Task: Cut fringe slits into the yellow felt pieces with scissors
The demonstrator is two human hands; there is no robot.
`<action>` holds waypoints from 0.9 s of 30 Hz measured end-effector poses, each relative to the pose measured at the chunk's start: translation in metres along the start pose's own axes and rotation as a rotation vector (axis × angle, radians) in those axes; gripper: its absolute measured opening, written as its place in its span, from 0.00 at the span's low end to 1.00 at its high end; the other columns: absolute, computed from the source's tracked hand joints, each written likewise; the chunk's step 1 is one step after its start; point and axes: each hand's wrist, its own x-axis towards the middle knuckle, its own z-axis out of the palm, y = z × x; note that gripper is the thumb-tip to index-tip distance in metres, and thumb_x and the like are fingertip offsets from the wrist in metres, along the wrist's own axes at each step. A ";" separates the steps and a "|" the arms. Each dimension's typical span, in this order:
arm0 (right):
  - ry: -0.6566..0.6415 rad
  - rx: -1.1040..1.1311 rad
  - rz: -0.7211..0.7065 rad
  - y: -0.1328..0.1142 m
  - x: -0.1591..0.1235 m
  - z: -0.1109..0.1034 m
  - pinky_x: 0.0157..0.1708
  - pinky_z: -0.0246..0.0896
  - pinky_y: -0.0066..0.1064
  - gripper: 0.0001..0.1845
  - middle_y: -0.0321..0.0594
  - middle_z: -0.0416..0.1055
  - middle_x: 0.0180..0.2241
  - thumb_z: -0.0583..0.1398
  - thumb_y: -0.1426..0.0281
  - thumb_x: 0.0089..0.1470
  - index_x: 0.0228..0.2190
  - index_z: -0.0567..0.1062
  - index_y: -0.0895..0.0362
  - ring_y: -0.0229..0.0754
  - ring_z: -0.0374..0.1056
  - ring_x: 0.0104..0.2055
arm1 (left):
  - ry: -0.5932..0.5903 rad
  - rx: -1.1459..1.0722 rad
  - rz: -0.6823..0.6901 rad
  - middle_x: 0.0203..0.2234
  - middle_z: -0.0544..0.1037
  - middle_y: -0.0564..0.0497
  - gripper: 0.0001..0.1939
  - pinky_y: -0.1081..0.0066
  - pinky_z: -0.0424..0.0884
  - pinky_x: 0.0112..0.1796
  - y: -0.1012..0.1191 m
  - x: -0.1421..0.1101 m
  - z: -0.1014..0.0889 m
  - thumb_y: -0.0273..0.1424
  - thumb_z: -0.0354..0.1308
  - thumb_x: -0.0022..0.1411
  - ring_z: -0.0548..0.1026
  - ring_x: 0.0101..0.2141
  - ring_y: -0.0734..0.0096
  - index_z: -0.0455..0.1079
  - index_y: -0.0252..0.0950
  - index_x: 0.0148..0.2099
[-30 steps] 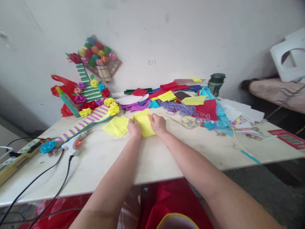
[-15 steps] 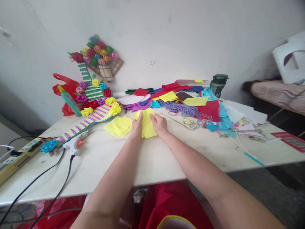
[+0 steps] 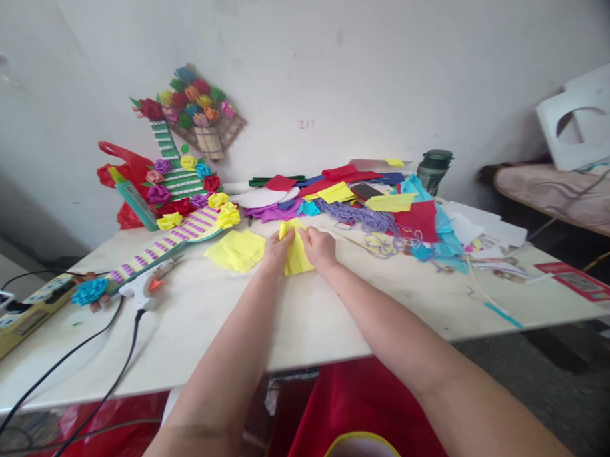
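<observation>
Yellow sheet (image 3: 298, 258) pinched between left hand (image 3: 275, 253) and right hand (image 3: 321, 248), purple yarn (image 3: 355, 217) beyond

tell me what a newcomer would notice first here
Probably the yellow paper pinched between the left hand and right hand, mid-table. Next, the bright paper flowers against the wall, at left. Then the jumble of coloured sheets along the back, with purple yarn among them.

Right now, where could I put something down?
Bare table shows between the glue gun and the left forearm, and between the right forearm and the blue strip. The back is crowded with colored sheets and purple yarn.
</observation>
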 end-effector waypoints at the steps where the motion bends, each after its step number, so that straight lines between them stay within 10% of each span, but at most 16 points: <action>1: -0.006 -0.030 -0.020 0.000 -0.001 -0.001 0.25 0.43 0.27 0.23 0.44 0.73 0.25 0.44 0.59 0.59 0.31 0.73 0.59 0.38 0.64 0.26 | 0.009 0.025 0.009 0.22 0.72 0.52 0.18 0.72 0.67 0.27 -0.002 0.001 0.001 0.41 0.61 0.45 0.71 0.23 0.72 0.68 0.33 0.34; 12: 0.002 0.065 0.022 -0.010 0.000 0.006 0.25 0.45 0.27 0.23 0.44 0.72 0.25 0.44 0.58 0.59 0.29 0.72 0.58 0.38 0.64 0.26 | 0.417 0.530 0.223 0.20 0.69 0.49 0.13 0.69 0.64 0.30 -0.011 0.004 0.014 0.39 0.49 0.56 0.68 0.25 0.68 0.66 0.35 0.30; 20: 0.016 0.563 0.141 0.002 0.006 0.014 0.22 0.45 0.25 0.22 0.31 0.57 0.15 0.49 0.58 0.54 0.15 0.60 0.56 0.33 0.51 0.21 | 0.205 0.131 0.051 0.27 0.74 0.45 0.23 0.69 0.68 0.28 -0.001 -0.008 0.023 0.46 0.60 0.45 0.72 0.26 0.67 0.69 0.31 0.35; 27: -0.005 0.654 0.196 0.003 0.006 0.009 0.20 0.44 0.25 0.22 0.28 0.50 0.13 0.50 0.57 0.52 0.14 0.55 0.55 0.32 0.48 0.19 | 0.260 0.127 0.045 0.25 0.75 0.46 0.19 0.70 0.69 0.26 -0.008 0.002 0.019 0.39 0.63 0.41 0.73 0.24 0.67 0.71 0.30 0.34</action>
